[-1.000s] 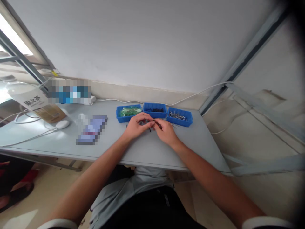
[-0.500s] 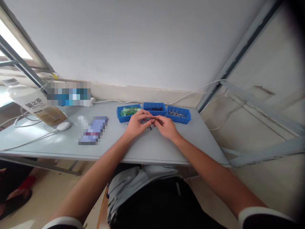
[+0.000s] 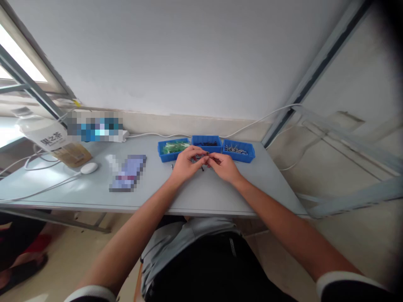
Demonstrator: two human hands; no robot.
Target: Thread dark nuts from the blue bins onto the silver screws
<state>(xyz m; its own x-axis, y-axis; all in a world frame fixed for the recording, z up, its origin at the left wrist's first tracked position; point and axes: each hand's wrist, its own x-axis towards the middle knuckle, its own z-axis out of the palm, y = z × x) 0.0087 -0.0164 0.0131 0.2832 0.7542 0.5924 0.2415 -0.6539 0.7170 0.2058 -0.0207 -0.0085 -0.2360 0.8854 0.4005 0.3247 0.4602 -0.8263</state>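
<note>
My left hand (image 3: 186,164) and my right hand (image 3: 224,166) meet over the grey table (image 3: 201,195), fingertips pinched together on small dark parts (image 3: 201,158) too tiny to name. Right behind the hands stand three blue bins in a row. The left bin (image 3: 171,149) holds green pieces, the middle bin (image 3: 206,143) holds small dark pieces, and the right bin (image 3: 238,150) holds thin metal pins. A few loose dark bits lie on the table just under my fingers.
A blurred flat object (image 3: 127,178) lies left of the hands. Farther left are a white mouse (image 3: 89,168), a brown box (image 3: 71,154) and a white bottle (image 3: 40,130). White cables run along the wall (image 3: 201,54). A grey metal frame (image 3: 315,71) rises at the right.
My hands stay pinched together on the small parts. The view has shifted a little, so the bins and hands sit slightly higher and to the right.
</note>
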